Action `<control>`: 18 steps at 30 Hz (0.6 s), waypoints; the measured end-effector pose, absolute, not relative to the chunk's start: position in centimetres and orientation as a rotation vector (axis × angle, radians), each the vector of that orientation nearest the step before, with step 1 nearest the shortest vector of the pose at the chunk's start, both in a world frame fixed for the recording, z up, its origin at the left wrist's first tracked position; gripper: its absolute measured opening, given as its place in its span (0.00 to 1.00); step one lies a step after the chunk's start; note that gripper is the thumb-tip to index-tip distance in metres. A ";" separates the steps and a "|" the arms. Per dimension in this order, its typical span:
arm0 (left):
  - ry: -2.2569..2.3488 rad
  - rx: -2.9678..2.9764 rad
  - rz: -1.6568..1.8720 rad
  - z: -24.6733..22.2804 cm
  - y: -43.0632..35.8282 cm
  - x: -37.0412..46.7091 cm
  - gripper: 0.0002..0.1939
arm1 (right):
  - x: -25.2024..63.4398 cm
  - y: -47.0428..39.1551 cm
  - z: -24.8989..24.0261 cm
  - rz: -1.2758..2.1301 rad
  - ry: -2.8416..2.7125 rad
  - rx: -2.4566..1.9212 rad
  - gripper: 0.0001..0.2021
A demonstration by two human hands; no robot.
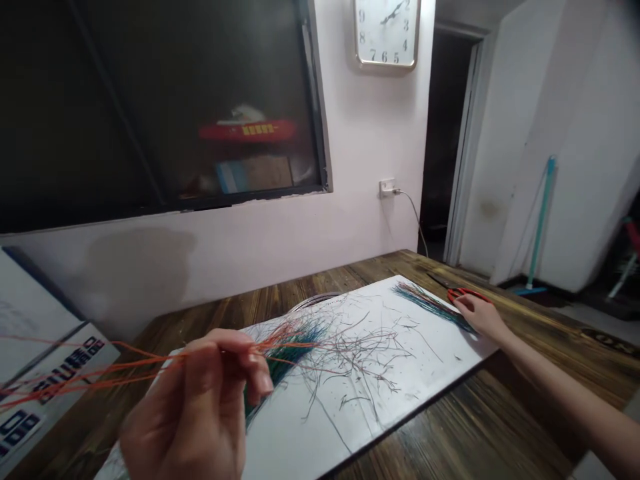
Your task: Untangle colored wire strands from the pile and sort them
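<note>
My left hand (207, 393), close to the camera, pinches several thin orange wires (120, 365) between thumb and fingers. They trail off to the left and poke out past the fingertips. Below and behind it lies a loose bundle of green, blue and orange wires (300, 341) on a white board (295, 443). At the board's far right, my right hand (479, 317) is closed over the end of a second, neater bundle (425, 301), beside red-handled scissors (467, 292). What its fingers grip, if anything, I cannot make out.
Thin wire offcuts (360, 357) lie scattered over the board. It rests on a dark wooden table (430, 433). A white printed box (45, 373) stands at the left. Behind are a wall, a plugged-in cable (413, 203) and a dark window (150, 100).
</note>
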State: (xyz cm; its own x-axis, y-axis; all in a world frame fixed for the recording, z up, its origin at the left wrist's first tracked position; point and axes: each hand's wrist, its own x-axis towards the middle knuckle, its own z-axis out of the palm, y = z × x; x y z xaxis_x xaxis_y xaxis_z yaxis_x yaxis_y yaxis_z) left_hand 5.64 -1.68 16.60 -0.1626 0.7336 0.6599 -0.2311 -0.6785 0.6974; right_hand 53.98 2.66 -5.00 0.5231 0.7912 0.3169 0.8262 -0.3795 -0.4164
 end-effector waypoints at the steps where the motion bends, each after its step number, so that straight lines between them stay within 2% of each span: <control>1: 0.589 1.432 1.924 16.6 -1.4 5.5 0.10 | 54.9 2.7 -4.8 -0.102 -1.275 -2.267 0.11; 8: 0.738 1.398 1.928 15.4 0.7 3.9 0.08 | 59.7 3.6 -5.0 -0.065 -1.243 -2.473 0.12; 18: 1.089 1.800 1.701 15.0 1.7 3.8 0.16 | 62.7 5.9 -6.7 0.046 -1.336 -2.523 0.08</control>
